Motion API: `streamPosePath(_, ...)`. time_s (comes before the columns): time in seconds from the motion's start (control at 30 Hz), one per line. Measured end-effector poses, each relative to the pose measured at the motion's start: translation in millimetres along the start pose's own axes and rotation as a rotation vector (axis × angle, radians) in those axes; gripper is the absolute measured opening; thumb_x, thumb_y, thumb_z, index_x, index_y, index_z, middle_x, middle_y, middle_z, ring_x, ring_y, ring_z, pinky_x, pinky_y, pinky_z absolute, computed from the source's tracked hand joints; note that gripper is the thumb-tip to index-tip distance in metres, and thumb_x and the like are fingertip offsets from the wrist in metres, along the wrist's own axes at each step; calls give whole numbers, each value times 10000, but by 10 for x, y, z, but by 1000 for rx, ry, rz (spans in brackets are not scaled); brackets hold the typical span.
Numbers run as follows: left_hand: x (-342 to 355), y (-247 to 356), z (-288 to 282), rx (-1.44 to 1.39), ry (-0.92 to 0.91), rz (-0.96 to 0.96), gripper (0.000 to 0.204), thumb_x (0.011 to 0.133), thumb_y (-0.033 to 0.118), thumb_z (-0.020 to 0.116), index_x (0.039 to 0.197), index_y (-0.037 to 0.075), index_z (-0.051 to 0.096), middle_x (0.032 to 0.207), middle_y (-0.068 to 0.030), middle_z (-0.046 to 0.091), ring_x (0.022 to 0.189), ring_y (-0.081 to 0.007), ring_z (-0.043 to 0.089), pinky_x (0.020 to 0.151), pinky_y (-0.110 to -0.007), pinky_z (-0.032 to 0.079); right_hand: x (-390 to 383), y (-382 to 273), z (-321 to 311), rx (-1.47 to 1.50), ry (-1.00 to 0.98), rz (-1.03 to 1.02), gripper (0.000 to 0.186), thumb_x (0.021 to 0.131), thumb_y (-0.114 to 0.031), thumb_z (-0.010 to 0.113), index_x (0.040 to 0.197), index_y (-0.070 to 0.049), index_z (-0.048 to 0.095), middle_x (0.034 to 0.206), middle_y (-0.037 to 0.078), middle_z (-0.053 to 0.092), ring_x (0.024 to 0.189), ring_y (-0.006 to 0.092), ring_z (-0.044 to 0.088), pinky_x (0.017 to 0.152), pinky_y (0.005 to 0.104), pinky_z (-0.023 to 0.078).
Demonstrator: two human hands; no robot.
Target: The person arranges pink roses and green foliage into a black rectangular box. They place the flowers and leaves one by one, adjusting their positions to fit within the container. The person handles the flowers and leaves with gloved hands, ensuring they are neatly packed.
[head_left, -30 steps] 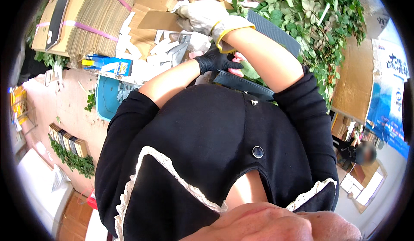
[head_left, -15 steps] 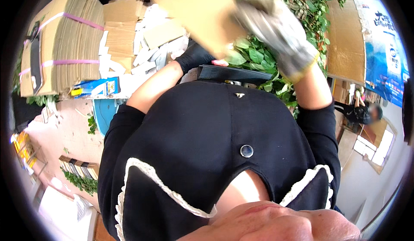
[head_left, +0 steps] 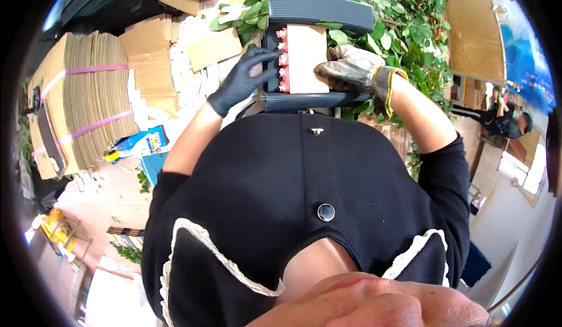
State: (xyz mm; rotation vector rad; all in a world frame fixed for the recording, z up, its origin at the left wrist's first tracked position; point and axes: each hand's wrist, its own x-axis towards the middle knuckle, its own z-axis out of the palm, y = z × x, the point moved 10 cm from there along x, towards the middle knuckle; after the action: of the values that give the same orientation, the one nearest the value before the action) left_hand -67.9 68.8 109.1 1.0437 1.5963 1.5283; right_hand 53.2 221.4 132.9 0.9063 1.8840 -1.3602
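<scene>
A tan cardboard sheet (head_left: 308, 59) lies in a black ribbed holder, between its far ribbed wall (head_left: 321, 12) and its near ribbed wall (head_left: 316, 100). Along the sheet's left edge stands a row of several pink flower heads (head_left: 283, 60). My left hand (head_left: 243, 80), in a black glove, has its fingers stretched toward the flowers; its fingertips reach the holder's left side and it holds nothing. My right hand (head_left: 353, 69), in a worn grey glove with a yellow cuff, is curled at the sheet's right edge, its fingers against the cardboard. What lies under that hand is hidden.
Green leafy stems (head_left: 404, 40) heap up behind and to the right of the holder. At left stands a strapped stack of cardboard (head_left: 96, 87), with loose cardboard (head_left: 215, 49) and white scraps nearer. Another person (head_left: 506, 121) is far off at right.
My right hand has brought the cardboard sheet down from the air into the holder, beside the pink flowers. My left hand has come into clear view with fingers spread.
</scene>
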Motion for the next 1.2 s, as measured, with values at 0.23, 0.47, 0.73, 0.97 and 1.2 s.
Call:
streamPosePath(0.23,179,1118,359,468,-247,361,495,800,180,756,1261,69,613,1297,-131,592,1176,-282,568,997,-374,473,64,-278,-5,-614,104,-109,396,870,-465,571,906,-87,684,743,116,668,712,246,654,691,369,508)
streamPosePath(0.47,347,669,818,974,-409,41,455,784,44,634,1229,-36,591,1360,-193,500,1223,-328,505,1017,-398,457,-147,-639,304,-1099,132,-336,198,772,-325,683,884,-167,723,744,73,696,721,258,680,670,367,545)
streamPosePath(0.73,295,712,795,1013,-384,129,745,642,104,804,1329,12,532,1374,-218,508,1239,-383,493,1035,-414,423,-434,-1476,-909,-633,626,-893,833,679,-364,785,1382,-74,444,1051,222,663,956,360,658,767,445,544)
streamPosePath(0.97,277,726,998,1501,-173,415,684,678,227,770,1279,18,518,1176,-161,554,1075,-328,531,942,-442,408,-584,-520,16,-1018,905,-760,132,687,-255,650,713,-151,727,681,63,677,694,275,682,567,427,516)
streamPosePath(1.2,333,577,662,1191,-316,472,770,621,504,804,1269,131,621,1312,-197,534,1166,-391,497,1011,-471,370,-1276,-439,141,-329,541,-989,276,796,-235,617,1038,-136,707,943,110,710,899,323,684,794,454,539)
